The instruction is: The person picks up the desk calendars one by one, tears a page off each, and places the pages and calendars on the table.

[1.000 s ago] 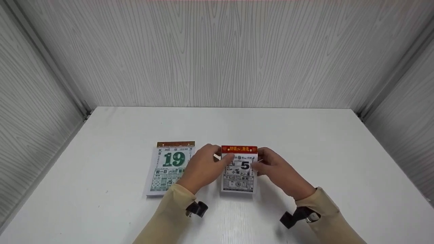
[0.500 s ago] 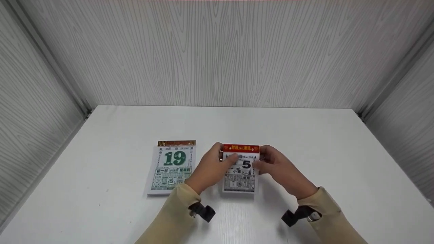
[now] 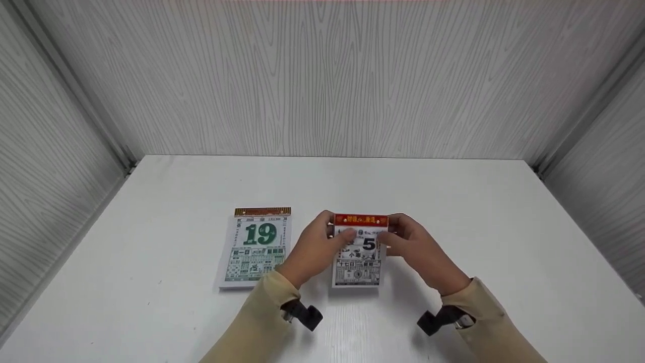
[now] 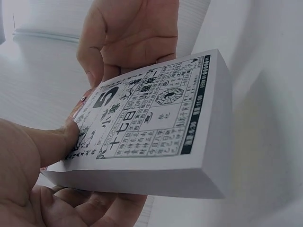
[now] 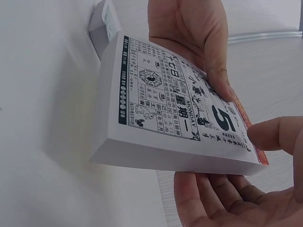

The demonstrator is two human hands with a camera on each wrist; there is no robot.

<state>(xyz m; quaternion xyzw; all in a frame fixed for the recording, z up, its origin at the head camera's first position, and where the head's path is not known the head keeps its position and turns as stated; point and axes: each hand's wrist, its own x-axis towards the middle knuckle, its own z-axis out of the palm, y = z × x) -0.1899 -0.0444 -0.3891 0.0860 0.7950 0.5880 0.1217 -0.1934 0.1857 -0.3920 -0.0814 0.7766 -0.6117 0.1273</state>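
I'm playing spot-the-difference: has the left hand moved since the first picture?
Yes: in the head view, the left hand has moved right, away from the calendar with the green 19, uncovering more of it.

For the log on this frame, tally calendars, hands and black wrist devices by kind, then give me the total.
Calendars: 2 (calendar with the green 19, on the table; calendar with the black 5, held)
Hands: 2 (left hand; right hand)
Black wrist devices: 2 (left device; right device)
Total: 6
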